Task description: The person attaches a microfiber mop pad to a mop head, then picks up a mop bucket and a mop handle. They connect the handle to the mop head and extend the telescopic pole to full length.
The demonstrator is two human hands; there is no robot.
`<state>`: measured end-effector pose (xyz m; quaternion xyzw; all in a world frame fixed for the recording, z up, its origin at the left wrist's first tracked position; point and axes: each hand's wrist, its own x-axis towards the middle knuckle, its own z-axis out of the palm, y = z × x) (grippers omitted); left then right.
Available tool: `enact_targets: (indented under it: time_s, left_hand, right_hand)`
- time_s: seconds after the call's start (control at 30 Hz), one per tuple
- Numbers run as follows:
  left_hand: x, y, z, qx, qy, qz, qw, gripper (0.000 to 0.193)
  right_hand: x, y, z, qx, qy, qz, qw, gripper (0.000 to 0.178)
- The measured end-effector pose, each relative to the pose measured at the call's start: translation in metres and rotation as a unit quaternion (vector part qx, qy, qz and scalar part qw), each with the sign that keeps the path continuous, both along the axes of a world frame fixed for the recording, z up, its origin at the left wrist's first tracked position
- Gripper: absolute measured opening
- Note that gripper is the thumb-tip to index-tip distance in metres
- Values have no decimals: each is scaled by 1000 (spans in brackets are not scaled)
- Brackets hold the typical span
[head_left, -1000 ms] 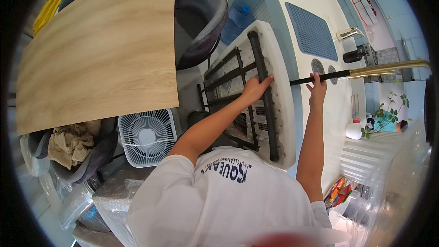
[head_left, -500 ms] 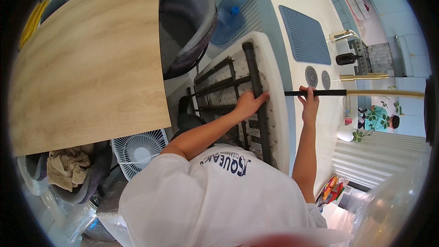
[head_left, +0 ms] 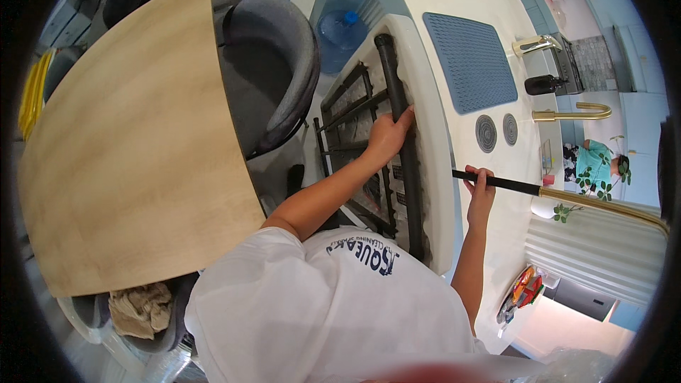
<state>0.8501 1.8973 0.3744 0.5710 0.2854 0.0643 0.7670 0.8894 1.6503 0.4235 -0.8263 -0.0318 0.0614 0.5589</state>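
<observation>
My left hand (head_left: 389, 135) is closed around a thick black tube (head_left: 407, 177) on the underside of a white folding table (head_left: 438, 198). The table stands on its edge beside the counter, its black metal frame folded against it. Over on the right, my right hand (head_left: 482, 197) pinches a slim pole (head_left: 509, 184), black near my fingers and gold farther out. The pole slants down to the right and curves at the picture's rim. Its inner tip ends close to the folding table's edge; I cannot tell what the pole belongs to.
Left of me are a wooden table (head_left: 135, 149) and a grey chair (head_left: 298, 71). A white counter (head_left: 489, 241) with a blue drying mat (head_left: 470, 62) and a gold tap (head_left: 571, 115) runs along the right. Blue water jugs (head_left: 342, 32) stand ahead. A person (head_left: 594, 163) is farther off.
The pole has gone from nearly level to slanting down rightward, with my right hand still on it. My left hand keeps its hold on the tube. The view has shifted, and the white fan has left it.
</observation>
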Motion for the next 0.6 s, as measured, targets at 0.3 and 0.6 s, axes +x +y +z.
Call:
enact_targets:
  time_s: [0.3,0.6]
  left_hand:
    - [61,63,2,-32,-38,80,996,53]
    - [126,138,0,-78,-51,123,988,53]
  right_hand:
    - [-6,9,4,6,10,-39,999,25]
    - [-5,12,3,-12,9,-48,999,26]
